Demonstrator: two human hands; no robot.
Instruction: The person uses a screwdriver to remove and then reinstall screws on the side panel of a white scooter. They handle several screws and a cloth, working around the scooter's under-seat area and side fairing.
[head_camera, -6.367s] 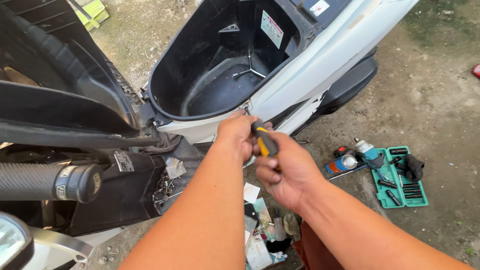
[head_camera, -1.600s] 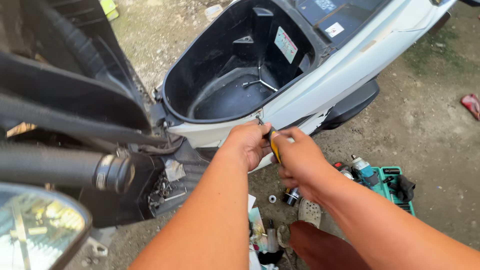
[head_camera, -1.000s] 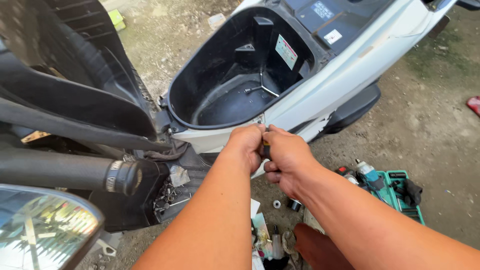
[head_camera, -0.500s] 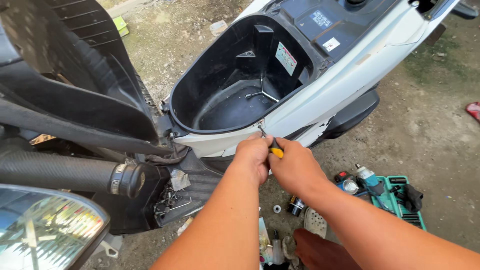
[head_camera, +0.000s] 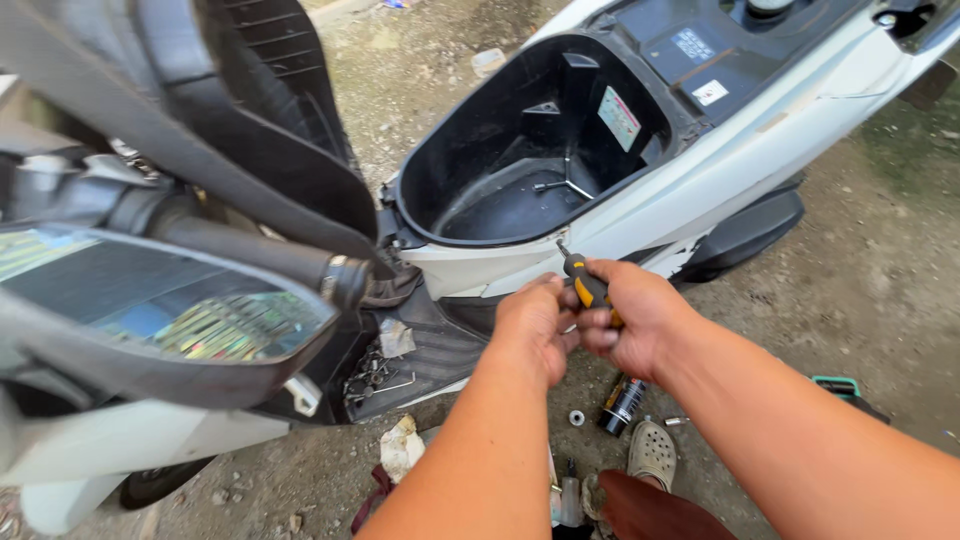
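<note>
Head view: the right hand (head_camera: 640, 315) is closed in a firm grip around a screwdriver (head_camera: 583, 280) with a yellow-and-black handle. Its metal tip points up and to the left, toward the white body panel (head_camera: 700, 185) just below the rim of the open under-seat storage compartment (head_camera: 520, 190) of a white scooter. The left hand (head_camera: 535, 325) is curled just beside the right one, its fingertips (head_camera: 568, 322) touching the screwdriver handle; whether that grip truly holds the tool cannot be told. Both hands hover above the scooter's black footboard (head_camera: 430, 350), where a few small metal pieces lie loose.

In the near left foreground are a rear-view mirror (head_camera: 170, 300) and the black handlebar grip (head_camera: 270, 250). On the dirt ground below the hands lie a dark cylindrical can (head_camera: 624, 403), a small round ring (head_camera: 576, 417), and crumpled paper (head_camera: 403, 447). A foot in a grey perforated clog (head_camera: 652, 452) stands next to the can. A green tool case (head_camera: 840, 386) peeks out behind the right forearm.
</note>
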